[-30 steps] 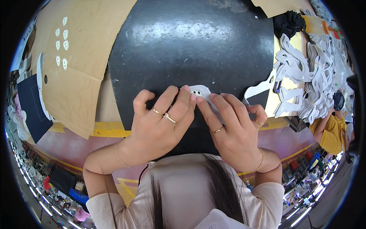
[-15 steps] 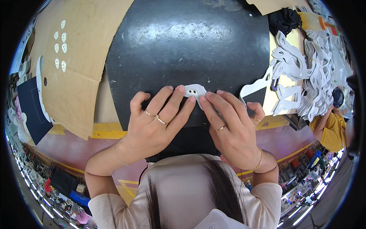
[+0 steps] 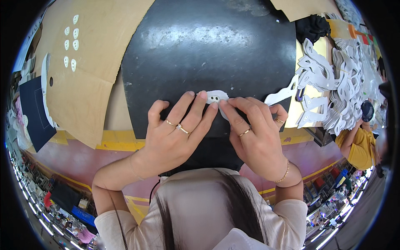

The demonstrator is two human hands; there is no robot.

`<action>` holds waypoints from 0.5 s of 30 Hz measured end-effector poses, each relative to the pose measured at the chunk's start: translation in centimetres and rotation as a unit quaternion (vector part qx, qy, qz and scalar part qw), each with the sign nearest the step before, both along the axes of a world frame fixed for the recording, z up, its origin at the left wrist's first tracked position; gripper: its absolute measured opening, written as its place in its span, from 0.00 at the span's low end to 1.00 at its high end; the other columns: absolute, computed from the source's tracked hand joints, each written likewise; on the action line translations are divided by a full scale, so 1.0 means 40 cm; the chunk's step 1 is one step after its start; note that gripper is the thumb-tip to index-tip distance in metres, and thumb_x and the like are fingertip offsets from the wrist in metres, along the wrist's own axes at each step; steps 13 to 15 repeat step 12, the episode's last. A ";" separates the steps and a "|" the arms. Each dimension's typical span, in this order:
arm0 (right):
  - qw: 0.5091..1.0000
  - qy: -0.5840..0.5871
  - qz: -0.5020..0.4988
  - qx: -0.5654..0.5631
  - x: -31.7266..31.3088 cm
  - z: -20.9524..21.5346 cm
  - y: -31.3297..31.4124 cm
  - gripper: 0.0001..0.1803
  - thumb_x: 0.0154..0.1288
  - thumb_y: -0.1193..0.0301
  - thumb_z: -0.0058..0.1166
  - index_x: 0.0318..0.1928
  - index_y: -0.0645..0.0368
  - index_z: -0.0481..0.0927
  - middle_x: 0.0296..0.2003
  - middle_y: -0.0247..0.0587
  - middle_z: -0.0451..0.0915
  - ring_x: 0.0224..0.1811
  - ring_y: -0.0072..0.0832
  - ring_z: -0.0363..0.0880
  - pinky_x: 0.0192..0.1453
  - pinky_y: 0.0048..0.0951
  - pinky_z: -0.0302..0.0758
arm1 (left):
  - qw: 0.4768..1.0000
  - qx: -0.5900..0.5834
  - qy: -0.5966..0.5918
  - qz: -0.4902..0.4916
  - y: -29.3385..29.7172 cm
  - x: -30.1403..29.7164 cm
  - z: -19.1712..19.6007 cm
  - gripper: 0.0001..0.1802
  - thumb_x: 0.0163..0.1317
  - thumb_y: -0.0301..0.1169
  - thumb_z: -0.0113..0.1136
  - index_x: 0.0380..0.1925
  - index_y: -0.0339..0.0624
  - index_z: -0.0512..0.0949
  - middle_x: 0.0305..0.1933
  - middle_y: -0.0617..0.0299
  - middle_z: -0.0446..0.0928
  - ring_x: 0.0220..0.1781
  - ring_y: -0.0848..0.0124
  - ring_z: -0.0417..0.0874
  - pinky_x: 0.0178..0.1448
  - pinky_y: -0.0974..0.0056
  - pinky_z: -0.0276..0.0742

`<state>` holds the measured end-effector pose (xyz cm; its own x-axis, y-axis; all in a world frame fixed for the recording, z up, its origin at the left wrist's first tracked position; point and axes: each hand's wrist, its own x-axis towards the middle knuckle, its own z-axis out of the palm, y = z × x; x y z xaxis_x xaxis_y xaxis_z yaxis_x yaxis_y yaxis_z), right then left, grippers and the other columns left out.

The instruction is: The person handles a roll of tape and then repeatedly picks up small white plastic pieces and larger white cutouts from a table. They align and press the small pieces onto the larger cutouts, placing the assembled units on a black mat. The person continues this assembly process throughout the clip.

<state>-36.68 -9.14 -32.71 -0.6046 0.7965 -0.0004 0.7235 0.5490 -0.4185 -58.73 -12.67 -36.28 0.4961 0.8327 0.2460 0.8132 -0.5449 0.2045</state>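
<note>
A white cut piece (image 3: 222, 109) lies at the near edge of the black mat (image 3: 179, 62), with a small white patch with dark holes (image 3: 214, 98) on its upper part. My left hand (image 3: 177, 129) is closed on its left side, the bent index and middle fingertips pressing on the piece and the patch edge. My right hand (image 3: 258, 137) pinches its right side with the index finger on top; its thumb is mostly hidden. Beyond my right fingers, another white cut piece (image 3: 280, 96) lies over the mat's right edge.
On the left, brown cardboard (image 3: 93, 71) carries several small white patches (image 3: 75, 45). Stacked white cut pieces (image 3: 343, 83) and a black cloth bundle (image 3: 312, 28) lie at the right. A dark blue sheet (image 3: 36, 110) hangs at the far left. Farther right is a person in yellow (image 3: 358, 146).
The view has shifted slightly. Both hands stay on the white piece, with only small finger movements; my right index finger is more bent near the patch.
</note>
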 end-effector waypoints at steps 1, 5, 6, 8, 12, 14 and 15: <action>1.000 -0.001 -0.001 0.013 0.000 -0.005 -0.001 0.32 0.48 0.76 0.65 0.59 0.57 0.82 0.55 0.29 0.78 0.58 0.25 0.77 0.60 0.44 0.54 | 1.000 0.000 -0.002 0.001 0.003 0.003 -0.001 0.21 0.63 0.32 0.58 0.57 0.46 0.83 0.63 0.55 0.78 0.62 0.63 0.79 0.59 0.52 0.62; 1.000 -0.006 0.019 -0.019 0.002 0.018 0.032 0.27 0.51 0.77 0.65 0.56 0.55 0.84 0.51 0.30 0.79 0.55 0.26 0.78 0.58 0.43 0.56 | 1.000 -0.002 0.003 -0.001 0.003 0.004 0.002 0.21 0.63 0.31 0.57 0.57 0.45 0.83 0.63 0.55 0.78 0.62 0.63 0.79 0.60 0.52 0.62; 1.000 0.011 0.016 -0.023 0.004 0.023 0.050 0.25 0.53 0.78 0.65 0.55 0.55 0.85 0.50 0.31 0.80 0.53 0.28 0.79 0.57 0.41 0.58 | 1.000 -0.014 -0.008 0.009 0.000 0.004 0.003 0.24 0.59 0.29 0.60 0.58 0.45 0.82 0.64 0.56 0.77 0.63 0.63 0.78 0.60 0.52 0.61; 0.998 0.045 0.014 -0.033 0.007 0.024 0.096 0.21 0.57 0.80 0.65 0.53 0.53 0.87 0.47 0.34 0.82 0.48 0.32 0.80 0.56 0.37 0.61 | 0.998 -0.040 -0.032 0.032 -0.012 0.006 -0.001 0.31 0.52 0.24 0.65 0.60 0.46 0.81 0.67 0.59 0.76 0.64 0.62 0.78 0.62 0.52 0.60; 0.993 0.062 0.032 -0.095 0.012 0.016 0.176 0.15 0.62 0.75 0.65 0.50 0.53 0.88 0.46 0.36 0.83 0.49 0.33 0.79 0.57 0.39 0.62 | 0.999 -0.014 -0.001 0.030 -0.008 0.011 0.003 0.22 0.62 0.30 0.58 0.58 0.44 0.82 0.64 0.54 0.78 0.64 0.63 0.78 0.61 0.53 0.61; 0.993 0.062 0.032 -0.095 0.012 0.016 0.176 0.15 0.62 0.75 0.65 0.50 0.53 0.88 0.46 0.36 0.83 0.49 0.33 0.79 0.57 0.39 0.62 | 0.999 -0.014 -0.001 0.030 -0.008 0.011 0.003 0.22 0.62 0.30 0.58 0.58 0.44 0.82 0.64 0.54 0.78 0.64 0.63 0.78 0.61 0.53 0.61; 0.993 0.062 0.032 -0.095 0.012 0.016 0.176 0.15 0.62 0.75 0.65 0.50 0.53 0.88 0.46 0.36 0.83 0.49 0.33 0.79 0.57 0.39 0.62 | 0.999 -0.014 -0.001 0.030 -0.008 0.011 0.003 0.22 0.62 0.30 0.58 0.58 0.44 0.82 0.64 0.54 0.78 0.64 0.63 0.78 0.61 0.53 0.61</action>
